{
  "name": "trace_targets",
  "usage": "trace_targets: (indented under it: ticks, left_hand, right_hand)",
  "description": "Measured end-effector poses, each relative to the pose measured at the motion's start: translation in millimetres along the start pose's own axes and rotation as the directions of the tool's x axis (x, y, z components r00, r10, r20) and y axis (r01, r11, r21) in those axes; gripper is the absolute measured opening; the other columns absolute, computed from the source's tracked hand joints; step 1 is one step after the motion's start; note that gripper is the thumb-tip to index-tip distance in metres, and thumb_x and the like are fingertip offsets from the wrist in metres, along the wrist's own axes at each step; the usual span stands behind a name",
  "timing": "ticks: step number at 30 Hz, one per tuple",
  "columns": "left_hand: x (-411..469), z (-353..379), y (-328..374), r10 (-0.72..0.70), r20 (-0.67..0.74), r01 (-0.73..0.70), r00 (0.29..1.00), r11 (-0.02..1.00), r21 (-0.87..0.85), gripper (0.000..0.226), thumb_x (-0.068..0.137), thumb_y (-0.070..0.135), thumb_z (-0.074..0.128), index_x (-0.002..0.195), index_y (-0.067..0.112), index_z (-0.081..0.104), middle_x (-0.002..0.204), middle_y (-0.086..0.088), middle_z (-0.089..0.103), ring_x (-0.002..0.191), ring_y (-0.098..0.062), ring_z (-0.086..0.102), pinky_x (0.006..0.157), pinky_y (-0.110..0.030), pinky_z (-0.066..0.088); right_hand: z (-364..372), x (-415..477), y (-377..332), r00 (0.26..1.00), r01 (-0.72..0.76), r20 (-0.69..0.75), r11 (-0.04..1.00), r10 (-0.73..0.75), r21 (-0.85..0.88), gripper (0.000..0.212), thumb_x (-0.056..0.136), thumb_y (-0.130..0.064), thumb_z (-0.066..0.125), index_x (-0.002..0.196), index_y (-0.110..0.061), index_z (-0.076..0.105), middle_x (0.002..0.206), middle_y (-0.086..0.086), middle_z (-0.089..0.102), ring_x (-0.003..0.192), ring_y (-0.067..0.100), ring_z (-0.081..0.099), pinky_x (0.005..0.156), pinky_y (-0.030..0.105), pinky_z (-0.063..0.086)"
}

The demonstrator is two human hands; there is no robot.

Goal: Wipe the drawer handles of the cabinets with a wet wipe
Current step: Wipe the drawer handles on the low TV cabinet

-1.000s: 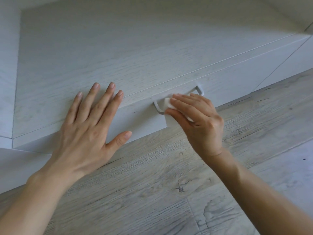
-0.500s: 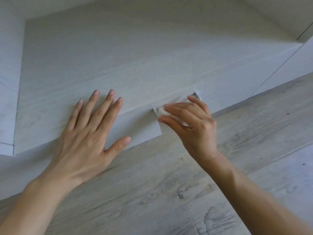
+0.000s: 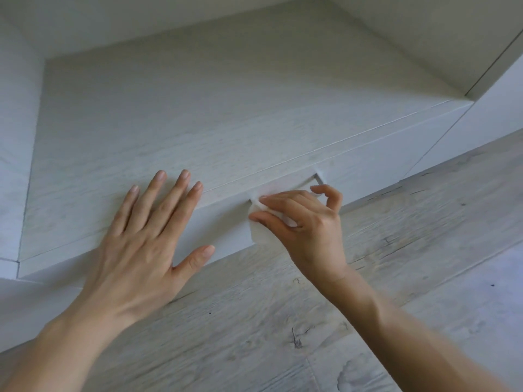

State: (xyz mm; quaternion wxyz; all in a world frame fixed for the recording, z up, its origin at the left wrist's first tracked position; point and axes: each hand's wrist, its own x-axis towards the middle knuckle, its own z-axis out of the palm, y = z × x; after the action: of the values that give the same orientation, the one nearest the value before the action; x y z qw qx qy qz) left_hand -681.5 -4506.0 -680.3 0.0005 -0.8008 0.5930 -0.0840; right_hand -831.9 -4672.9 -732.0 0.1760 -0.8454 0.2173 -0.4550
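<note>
A low white wood-grain cabinet [image 3: 226,114] fills the upper half of the view. On its drawer front [image 3: 382,154] sits a metal bar handle [image 3: 319,178], of which only the right end shows. My right hand [image 3: 308,222] pinches a white wet wipe [image 3: 260,230] against the left part of that handle, and a flap of the wipe hangs below the fingers. My left hand [image 3: 144,239] lies flat with straight fingers on the cabinet top near its front edge, left of the handle.
Pale grey wood-plank floor [image 3: 368,321] spreads below the cabinet. A white panel or wall [image 3: 486,114] adjoins the cabinet on the right, and another white surface [image 3: 14,165] borders it on the left.
My right hand with the wipe has slid left along the handle, uncovering its right end. The camera has tilted, showing more cabinet top. My left hand stays flat in place.
</note>
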Motion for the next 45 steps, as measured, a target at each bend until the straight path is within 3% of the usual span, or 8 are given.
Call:
trace_targets:
  ticks: [4,8,12,17,21,27,45]
  left_hand:
    - [0.0,0.1,-0.7,-0.004,0.012,0.005,1.000,0.999,-0.039,0.074,0.094,0.063,0.011,0.150,0.015,0.014,0.156,-0.003,0.012,0.144,-0.022,0.004,0.116,-0.038,0.000]
    - [-0.9,0.4,-0.2,-0.008,0.004,0.008,1.000,0.999,-0.046,0.074,0.094,0.064,0.009,0.150,0.016,0.009,0.156,-0.001,0.007,0.143,-0.018,-0.002,0.115,-0.035,-0.006]
    - [-0.8,0.1,-1.2,-0.007,0.007,0.007,1.000,0.998,-0.068,0.074,0.093,0.065,0.007,0.150,0.018,0.007,0.156,0.001,0.002,0.142,-0.014,-0.007,0.115,-0.032,-0.009]
    - [-0.5,0.6,-0.9,-0.005,0.009,0.006,1.000,0.998,-0.063,0.073,0.093,0.065,0.008,0.150,0.019,0.007,0.157,0.000,0.003,0.144,-0.016,-0.005,0.115,-0.032,-0.008]
    - [-0.2,-0.6,-0.8,-0.001,0.016,0.002,1.000,0.998,-0.061,0.074,0.094,0.064,0.009,0.151,0.017,0.011,0.157,-0.001,0.007,0.144,-0.020,0.000,0.116,-0.034,-0.005]
    - [0.0,-1.9,0.0,-0.002,0.017,0.003,1.000,0.999,-0.050,0.073,0.094,0.062,0.010,0.150,0.015,0.014,0.156,-0.004,0.014,0.144,-0.022,0.005,0.116,-0.037,0.000]
    - [-1.0,-2.5,-1.4,0.006,0.028,-0.004,1.000,0.999,-0.047,0.071,0.095,0.061,0.011,0.150,0.016,0.014,0.156,-0.004,0.014,0.144,-0.022,0.003,0.116,-0.038,0.000]
  right_hand:
    - [-8.0,-0.8,5.5,0.999,0.012,0.032,1.000,-0.012,0.007,0.020,0.081,-0.037,0.067,0.086,-0.020,0.074,0.090,-0.010,0.073,0.087,-0.003,0.062,0.090,0.033,0.029]
    - [-1.0,-0.5,-5.4,1.000,0.003,0.012,0.998,-0.004,0.064,0.021,0.078,-0.029,0.070,0.085,-0.009,0.074,0.085,0.000,0.074,0.084,0.006,0.060,0.084,0.027,0.039]
    - [-13.6,0.4,4.8,1.000,-0.003,0.011,0.999,0.002,0.047,0.021,0.080,-0.029,0.070,0.088,-0.010,0.075,0.091,0.000,0.074,0.089,0.005,0.061,0.085,0.027,0.042]
    - [-4.0,-0.5,-1.6,0.994,0.108,-0.005,0.993,-0.108,0.042,0.016,0.079,-0.022,0.073,0.087,-0.008,0.074,0.091,0.001,0.074,0.087,0.009,0.064,0.084,0.030,0.043]
    - [-14.0,-2.7,11.7,0.993,0.118,-0.010,0.993,-0.118,0.012,0.016,0.081,-0.021,0.073,0.092,-0.009,0.074,0.100,0.001,0.072,0.098,0.007,0.064,0.087,0.031,0.046]
    - [-4.8,-4.9,7.8,0.984,0.176,-0.008,0.983,-0.176,0.043,0.016,0.085,-0.020,0.070,0.094,-0.007,0.074,0.102,0.003,0.072,0.099,0.013,0.067,0.086,0.035,0.052]
    - [-14.5,-6.3,20.9,0.983,0.185,-0.023,0.983,-0.185,0.003,0.015,0.085,-0.017,0.071,0.096,-0.007,0.074,0.104,0.004,0.071,0.101,0.013,0.066,0.089,0.033,0.051]
